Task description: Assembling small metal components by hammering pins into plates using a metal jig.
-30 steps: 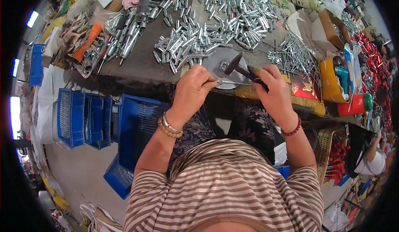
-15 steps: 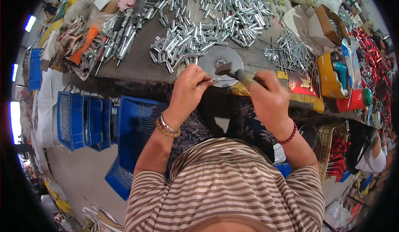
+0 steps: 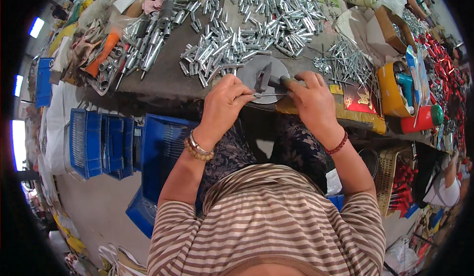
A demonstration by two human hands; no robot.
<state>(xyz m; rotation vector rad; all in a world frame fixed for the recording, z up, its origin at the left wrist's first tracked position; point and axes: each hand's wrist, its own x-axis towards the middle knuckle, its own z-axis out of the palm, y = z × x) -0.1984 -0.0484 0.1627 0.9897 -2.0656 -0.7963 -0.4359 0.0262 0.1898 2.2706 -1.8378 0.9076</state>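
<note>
Over the table's near edge, my left hand is closed, thumb and fingers pinching a small metal sleeve. A thin metal rod runs from it to the right. My right hand is closed at the rod's other end, its fingertips bent around it. A hammer sits on the round grey metal disc, its dark handle reaching toward my right fingers; whether they also hold that handle is hidden. Many short shiny metal tubes lie just beyond my left hand.
Thin rods with heads lie heaped at the right, near a red card and a yellow container. Longer metal tools lie at the left. Blue bins stand below the table at left, a wicker basket at right.
The hammer has turned and come down on the disc. My right hand has shifted up and left from gripping its handle to the rod's end. My left hand stays nearly still.
</note>
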